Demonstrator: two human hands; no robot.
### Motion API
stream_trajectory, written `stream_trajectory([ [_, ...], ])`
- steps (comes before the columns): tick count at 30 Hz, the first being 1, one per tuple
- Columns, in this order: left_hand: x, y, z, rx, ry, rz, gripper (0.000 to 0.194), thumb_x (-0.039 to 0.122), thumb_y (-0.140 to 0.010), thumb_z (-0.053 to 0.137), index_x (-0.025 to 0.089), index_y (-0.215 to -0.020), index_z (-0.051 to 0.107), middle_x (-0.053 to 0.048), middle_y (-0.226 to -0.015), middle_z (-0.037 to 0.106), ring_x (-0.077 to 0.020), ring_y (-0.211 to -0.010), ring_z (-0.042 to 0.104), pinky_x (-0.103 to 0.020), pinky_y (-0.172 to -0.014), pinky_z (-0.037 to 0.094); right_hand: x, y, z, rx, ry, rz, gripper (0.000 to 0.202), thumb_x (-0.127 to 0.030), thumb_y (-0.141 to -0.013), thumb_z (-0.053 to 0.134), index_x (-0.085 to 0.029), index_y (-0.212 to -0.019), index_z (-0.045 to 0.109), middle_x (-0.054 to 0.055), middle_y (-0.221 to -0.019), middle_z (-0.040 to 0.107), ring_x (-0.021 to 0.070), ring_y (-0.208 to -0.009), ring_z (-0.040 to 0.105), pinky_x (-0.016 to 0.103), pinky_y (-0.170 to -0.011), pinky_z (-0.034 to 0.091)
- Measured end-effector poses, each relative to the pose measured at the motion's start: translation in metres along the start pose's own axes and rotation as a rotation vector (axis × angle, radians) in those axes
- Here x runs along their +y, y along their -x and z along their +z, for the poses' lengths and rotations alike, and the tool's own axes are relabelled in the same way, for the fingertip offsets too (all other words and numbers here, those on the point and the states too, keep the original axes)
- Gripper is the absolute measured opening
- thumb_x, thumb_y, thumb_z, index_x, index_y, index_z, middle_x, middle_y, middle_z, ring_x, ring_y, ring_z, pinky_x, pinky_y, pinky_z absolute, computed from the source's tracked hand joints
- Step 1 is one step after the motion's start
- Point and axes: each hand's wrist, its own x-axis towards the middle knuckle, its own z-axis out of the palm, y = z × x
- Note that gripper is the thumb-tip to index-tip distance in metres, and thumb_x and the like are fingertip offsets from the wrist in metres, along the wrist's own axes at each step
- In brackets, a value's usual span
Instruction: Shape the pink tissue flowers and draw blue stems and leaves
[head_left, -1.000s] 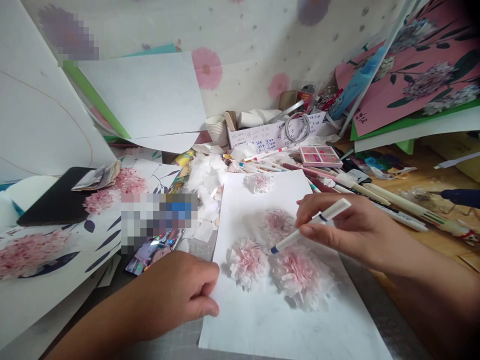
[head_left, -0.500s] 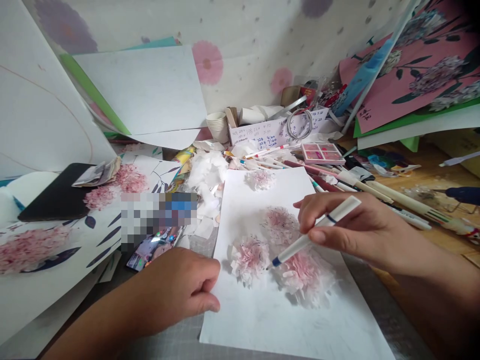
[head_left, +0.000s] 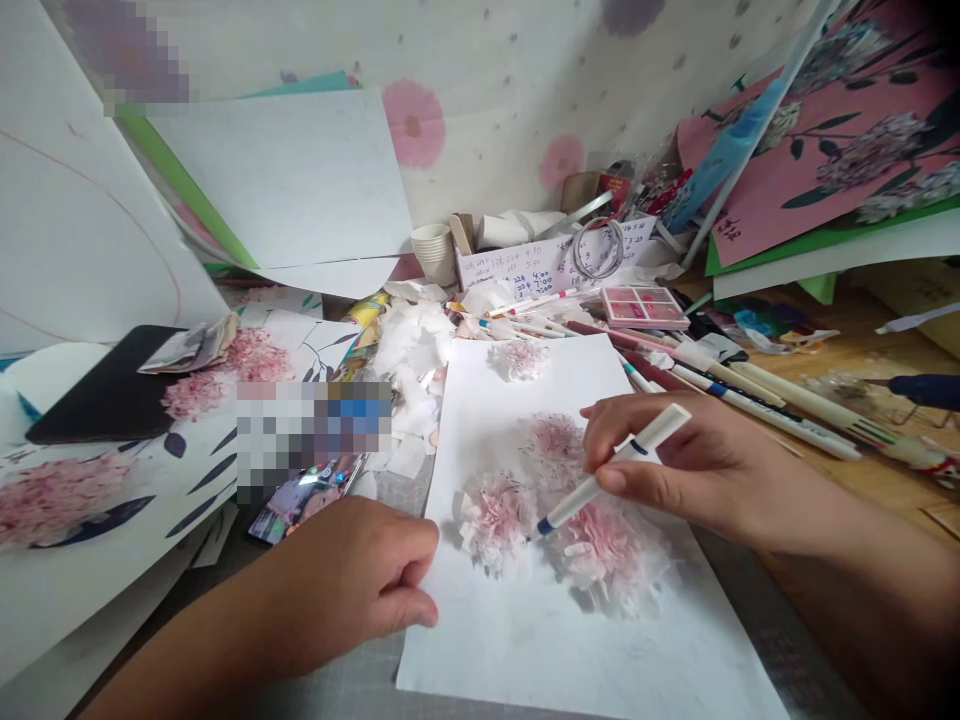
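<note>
A white marker pen with a dark blue tip point(head_left: 583, 492) is pinched between the thumb and fingers of my right hand point(head_left: 675, 465). Its point meets the white sheet of paper point(head_left: 480, 650), between a pink tissue-paper flower point(head_left: 495, 522) on the left and a larger pink flower point(head_left: 607, 550) on the right. Behind these sit another pink flower point(head_left: 553, 440) and a smaller one point(head_left: 519, 357) near the sheet's far edge. My left hand point(head_left: 382, 565) rests closed at the sheet's left edge, its fingers curled; no object shows in it.
Torn white tissue point(head_left: 411, 350) lies left of the sheet, beside a phone point(head_left: 296, 500). Several pens point(head_left: 780, 410) spread to the right. Behind stand paper cups point(head_left: 433, 254), a written-on box point(head_left: 525, 262) and a pink palette point(head_left: 645, 307). A glue gun point(head_left: 926, 390) is far right.
My right hand has shifted slightly left, and the marker pen's rear end has dropped left and lower. The pen's point stays between the two near flowers. My left hand has barely moved.
</note>
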Motion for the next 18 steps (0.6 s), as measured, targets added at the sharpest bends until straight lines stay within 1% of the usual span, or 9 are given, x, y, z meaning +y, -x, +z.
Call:
stream_trajectory([
  [3,0.0,0.001,0.0,-0.008,-0.007,-0.006,0.032,0.042,-0.085,0.07,0.021,-0.071,0.05,0.006,-0.07,0.058,-0.0145,-0.067,0.048,-0.031,-0.061,0.025,0.002,0.0,-0.005,0.052,0.084,0.031,0.019,-0.037,-0.088,0.079,-0.023,-0.076,0.074,0.0,-0.074,0.073,0.0187,-0.071,0.066,0.031,-0.067,0.048],
  [5,0.0,0.001,0.0,-0.004,-0.016,-0.005,0.032,0.042,-0.085,0.07,0.021,-0.072,0.05,0.006,-0.071,0.059,-0.0147,-0.068,0.048,-0.031,-0.062,0.025,0.002,0.0,-0.008,0.087,0.087,0.043,0.021,-0.04,-0.088,0.079,-0.024,-0.076,0.075,0.0,-0.074,0.072,0.0189,-0.071,0.065,0.033,-0.068,0.047],
  [8,-0.001,0.0,0.001,0.006,-0.012,0.004,0.033,0.042,-0.085,0.071,0.021,-0.072,0.05,0.006,-0.071,0.059,-0.0146,-0.068,0.048,-0.031,-0.062,0.025,0.002,0.0,-0.006,0.065,0.021,0.034,0.018,-0.038,-0.089,0.079,-0.025,-0.078,0.074,-0.001,-0.074,0.072,0.0193,-0.074,0.067,0.033,-0.073,0.049],
  [11,-0.001,-0.001,0.002,0.007,-0.006,0.009,0.033,0.042,-0.085,0.071,0.021,-0.072,0.051,0.007,-0.07,0.059,-0.0144,-0.068,0.048,-0.031,-0.061,0.025,0.003,0.0,-0.004,0.038,0.017,0.041,0.017,-0.037,-0.087,0.08,-0.025,-0.078,0.073,-0.001,-0.074,0.072,0.019,-0.075,0.067,0.032,-0.071,0.049],
  [16,0.0,-0.001,0.002,0.007,-0.02,-0.004,0.033,0.042,-0.084,0.072,0.021,-0.071,0.05,0.006,-0.07,0.059,-0.0145,-0.068,0.048,-0.031,-0.061,0.024,0.01,0.0,-0.008,0.136,0.023,0.054,0.022,-0.045,-0.09,0.078,-0.027,-0.079,0.076,-0.001,-0.076,0.071,0.0189,-0.074,0.061,0.032,-0.069,0.044],
  [18,0.0,-0.001,0.001,0.011,-0.024,-0.001,0.033,0.042,-0.085,0.072,0.021,-0.072,0.05,0.006,-0.07,0.059,-0.0146,-0.068,0.048,-0.031,-0.061,0.024,0.011,0.0,-0.008,0.124,0.008,0.069,0.023,-0.047,-0.09,0.078,-0.026,-0.08,0.076,0.0,-0.078,0.071,0.0194,-0.075,0.061,0.033,-0.07,0.043],
])
